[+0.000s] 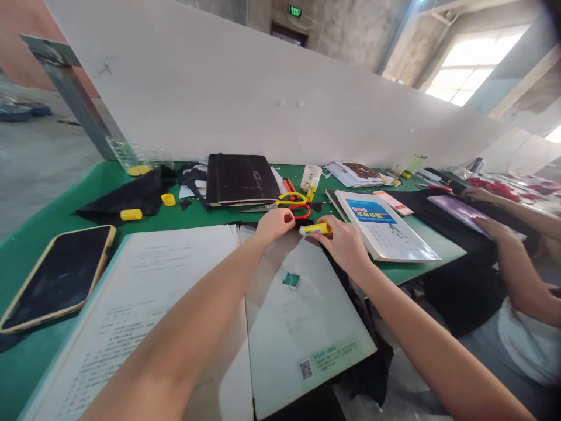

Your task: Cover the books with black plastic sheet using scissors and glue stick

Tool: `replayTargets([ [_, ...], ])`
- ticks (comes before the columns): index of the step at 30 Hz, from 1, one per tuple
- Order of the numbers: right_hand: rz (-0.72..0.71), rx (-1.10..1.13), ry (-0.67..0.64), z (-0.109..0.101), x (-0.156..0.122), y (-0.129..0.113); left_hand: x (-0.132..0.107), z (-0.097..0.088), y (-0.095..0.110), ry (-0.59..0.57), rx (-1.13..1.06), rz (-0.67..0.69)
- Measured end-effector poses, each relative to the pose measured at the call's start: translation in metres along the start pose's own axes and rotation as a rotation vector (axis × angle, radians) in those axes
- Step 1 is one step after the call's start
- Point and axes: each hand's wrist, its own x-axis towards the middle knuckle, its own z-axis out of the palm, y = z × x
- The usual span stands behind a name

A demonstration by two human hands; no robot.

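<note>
My right hand [346,242] grips a yellow glue stick [322,228], its white end pointing left. My left hand [276,225] is closed in a pinch close by, at the far edge of an open book [188,263]. What its fingers hold is hidden. Black cloth [368,318] shows beneath the book's pale cover [315,316] and along its far edge. Just beyond my hands lie scissors with yellow handles [293,200] and red handles [302,211]. A small green-and-white scrap [291,280] sits on the cover.
A phone [59,275] lies left of the book. Behind are a black notebook [241,178], yellow caps [131,215], another glue stick [312,190] and a plastic cup [310,175]. A blue-and-white book [385,225] lies to the right. Another person's hands [495,228] work at far right.
</note>
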Motion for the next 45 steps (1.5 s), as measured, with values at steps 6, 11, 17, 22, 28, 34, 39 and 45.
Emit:
replayTargets([
  [6,-0.085,-0.173,0.033,0.007,-0.001,0.004,-0.001,0.001,0.000,0.000,0.016,0.010],
  [11,-0.209,-0.222,-0.028,0.013,0.000,0.000,-0.003,0.003,0.004,-0.012,0.052,-0.003],
  [17,-0.336,-0.207,-0.097,0.022,0.002,0.002,-0.005,-0.002,0.005,-0.010,0.092,-0.027],
  [22,-0.318,-0.066,-0.119,0.022,0.002,0.001,-0.003,-0.003,0.000,0.064,0.082,-0.051],
  [28,-0.110,-0.026,-0.017,0.023,0.000,-0.004,-0.003,-0.002,-0.002,0.096,0.050,-0.009],
  [34,0.024,-0.323,-0.165,0.015,-0.004,-0.016,-0.003,0.000,-0.003,0.064,0.058,0.017],
  [39,-0.070,-0.453,-0.233,0.016,-0.010,-0.020,-0.002,0.001,-0.001,0.027,0.046,0.064],
  [45,-0.112,-0.477,-0.232,0.016,-0.015,-0.018,0.000,0.001,-0.001,0.026,0.016,0.117],
])
